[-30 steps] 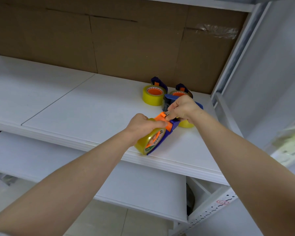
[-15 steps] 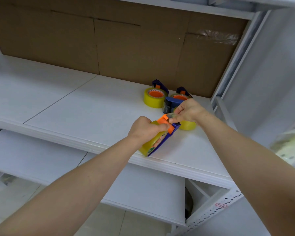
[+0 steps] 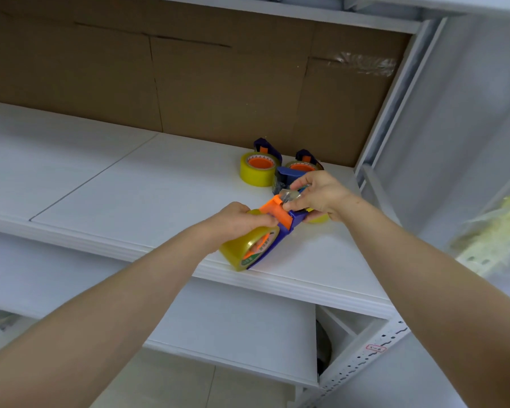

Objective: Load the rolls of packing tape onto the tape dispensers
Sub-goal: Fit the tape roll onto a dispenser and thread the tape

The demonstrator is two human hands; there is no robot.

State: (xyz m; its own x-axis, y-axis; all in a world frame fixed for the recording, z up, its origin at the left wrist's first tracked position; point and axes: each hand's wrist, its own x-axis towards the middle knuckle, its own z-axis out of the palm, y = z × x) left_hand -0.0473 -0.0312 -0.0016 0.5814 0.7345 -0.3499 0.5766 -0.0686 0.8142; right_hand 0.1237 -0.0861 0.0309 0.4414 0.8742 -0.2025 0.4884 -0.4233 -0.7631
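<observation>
A blue and orange tape dispenser (image 3: 283, 228) with a yellow tape roll (image 3: 242, 250) on it rests near the front edge of the white shelf (image 3: 130, 195). My left hand (image 3: 239, 217) grips the roll and dispenser from the left. My right hand (image 3: 315, 194) pinches the clear tape end (image 3: 289, 197) at the dispenser's orange front piece. Behind stand two more dispensers loaded with yellow rolls, one at the back (image 3: 258, 169) and one (image 3: 302, 166) partly hidden by my right hand. Another yellow roll (image 3: 318, 219) peeks out under my right hand.
Brown cardboard (image 3: 189, 83) lines the back of the shelf. A white metal upright (image 3: 395, 107) stands at the right. A lower white shelf (image 3: 233, 319) lies beneath. A clear bag of pale material (image 3: 498, 231) hangs at the far right.
My right hand has lifted slightly, with the tape end drawn up over the dispenser's orange front. The view has shifted a little; my left hand keeps its grip.
</observation>
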